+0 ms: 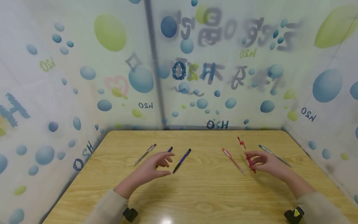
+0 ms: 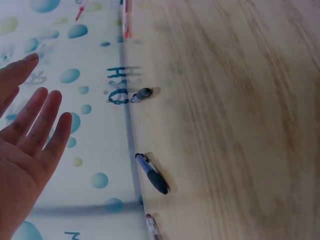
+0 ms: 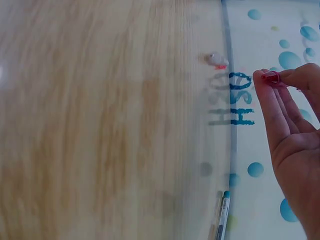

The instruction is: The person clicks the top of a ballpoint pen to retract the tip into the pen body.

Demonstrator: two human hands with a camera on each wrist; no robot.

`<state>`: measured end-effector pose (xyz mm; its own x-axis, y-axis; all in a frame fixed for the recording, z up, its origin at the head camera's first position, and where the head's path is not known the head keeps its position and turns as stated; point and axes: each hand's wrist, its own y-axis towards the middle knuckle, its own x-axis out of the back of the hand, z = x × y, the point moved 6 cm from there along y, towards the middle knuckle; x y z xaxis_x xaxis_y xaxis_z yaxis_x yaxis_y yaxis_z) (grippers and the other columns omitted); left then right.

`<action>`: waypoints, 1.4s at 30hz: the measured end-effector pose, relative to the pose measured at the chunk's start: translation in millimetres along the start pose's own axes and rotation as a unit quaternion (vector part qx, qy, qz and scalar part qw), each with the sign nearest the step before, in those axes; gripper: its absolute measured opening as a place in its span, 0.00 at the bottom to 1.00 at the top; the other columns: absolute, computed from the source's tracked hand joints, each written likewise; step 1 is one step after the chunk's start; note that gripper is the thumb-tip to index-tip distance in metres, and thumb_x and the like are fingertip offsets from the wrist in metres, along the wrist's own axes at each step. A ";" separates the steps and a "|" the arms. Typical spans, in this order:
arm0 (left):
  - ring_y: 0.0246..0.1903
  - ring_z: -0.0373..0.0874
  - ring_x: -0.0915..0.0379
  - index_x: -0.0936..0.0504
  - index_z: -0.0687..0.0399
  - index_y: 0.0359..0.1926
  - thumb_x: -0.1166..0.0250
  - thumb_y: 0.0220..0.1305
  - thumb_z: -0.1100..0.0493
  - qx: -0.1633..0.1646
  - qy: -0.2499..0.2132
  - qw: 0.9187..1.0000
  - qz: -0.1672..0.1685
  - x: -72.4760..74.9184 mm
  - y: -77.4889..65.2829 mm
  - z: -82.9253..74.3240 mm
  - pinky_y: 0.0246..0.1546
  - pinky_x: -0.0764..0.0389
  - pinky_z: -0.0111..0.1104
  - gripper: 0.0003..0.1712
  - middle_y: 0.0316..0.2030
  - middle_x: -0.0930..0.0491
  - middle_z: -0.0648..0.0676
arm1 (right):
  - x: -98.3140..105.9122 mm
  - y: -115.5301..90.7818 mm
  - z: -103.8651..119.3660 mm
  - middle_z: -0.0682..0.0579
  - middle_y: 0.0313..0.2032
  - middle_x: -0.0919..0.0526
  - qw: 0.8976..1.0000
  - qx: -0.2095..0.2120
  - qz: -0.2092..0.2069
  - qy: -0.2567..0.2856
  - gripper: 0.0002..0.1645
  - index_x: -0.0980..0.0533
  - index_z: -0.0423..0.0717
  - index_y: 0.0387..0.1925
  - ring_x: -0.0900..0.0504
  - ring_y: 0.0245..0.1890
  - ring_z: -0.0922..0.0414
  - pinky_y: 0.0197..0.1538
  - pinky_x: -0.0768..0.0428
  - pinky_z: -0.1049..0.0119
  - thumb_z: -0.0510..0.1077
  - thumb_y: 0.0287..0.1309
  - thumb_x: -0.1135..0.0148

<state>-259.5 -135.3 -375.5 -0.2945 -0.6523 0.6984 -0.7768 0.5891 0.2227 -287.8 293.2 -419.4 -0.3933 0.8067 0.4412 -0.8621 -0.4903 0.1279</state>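
Observation:
My right hand [image 1: 265, 162] pinches a red pen [image 1: 250, 162] between thumb and fingers, above the table; its clip end points away. In the right wrist view the red pen [image 3: 270, 76] shows end-on at the fingertips. Left of that hand lies a clear pen with a red cap [image 1: 233, 161], and right of it a clear pen with a blue cap [image 1: 275, 155]. My left hand [image 1: 153, 165] hovers with fingers spread, holding nothing. Beside its fingertips lies a blue pen with a black grip [image 1: 181, 161]. Another blue pen [image 1: 170, 149] is mostly hidden behind that hand.
A clear pen with a dark reddish cap [image 1: 145, 154] lies to the left on the wooden table [image 1: 195, 193]. White curtain-like walls [image 1: 117, 68] with printed bubbles and letters stand along the table's back and sides.

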 end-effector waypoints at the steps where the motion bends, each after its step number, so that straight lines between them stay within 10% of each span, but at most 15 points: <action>1: 0.43 0.46 0.22 0.30 0.56 0.66 0.28 0.58 0.64 0.000 0.001 1.000 0.000 0.2 -0.8 1.1 0.47 0.21 0.44 0.36 0.49 0.22 0.55 | 2.2 0.0 -1.6 0.36 0.55 0.25 1.000 0.001 0.000 -0.006 0.31 0.36 0.23 0.63 0.18 0.45 0.52 0.41 0.17 0.62 0.30 0.60 0.38; 42: 0.41 0.45 0.23 0.33 0.53 0.69 0.29 0.59 0.64 0.039 0.023 0.999 0.015 1.4 -11.6 30.1 0.44 0.22 0.50 0.38 0.51 0.24 0.56 | 28.9 21.3 -51.1 0.46 0.41 0.22 0.982 -0.096 0.063 -0.151 0.29 0.25 0.31 0.57 0.28 0.33 0.57 0.34 0.25 0.66 0.36 0.54 0.31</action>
<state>-267.7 -157.4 -397.7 -0.2944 -0.6111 0.7348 -0.8094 0.5682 0.1484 -333.9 322.9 -449.4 -0.4123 0.5946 0.6903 -0.8688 -0.4846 -0.1015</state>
